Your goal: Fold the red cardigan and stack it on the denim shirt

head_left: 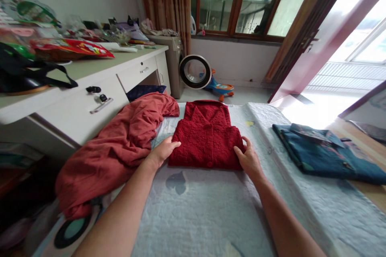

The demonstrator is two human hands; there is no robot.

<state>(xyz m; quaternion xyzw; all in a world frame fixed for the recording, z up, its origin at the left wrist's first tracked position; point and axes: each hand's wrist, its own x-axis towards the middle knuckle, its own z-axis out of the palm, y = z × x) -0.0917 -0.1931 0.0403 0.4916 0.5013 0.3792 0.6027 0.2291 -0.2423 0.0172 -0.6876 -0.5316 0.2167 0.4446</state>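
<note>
A folded dark red buttoned shirt [207, 134] lies on the pale quilted mat [196, 204] in front of me, collar facing away. My left hand [163, 151] rests against the shirt's left edge, fingers together and thumb up. Against the right edge lies my right hand [247, 157], its fingers tucked along the fabric. Both hands press the sides of the folded shirt. A loose rust-red garment [120, 144] lies heaped just left of my left hand.
A folded blue patterned garment [325, 152] lies on the mat's right side. A white desk [90, 88] with drawers and clutter stands at the left. A round fan [195, 71] and a toy car [221, 87] sit on the floor beyond. An open door [319, 36] is at the right.
</note>
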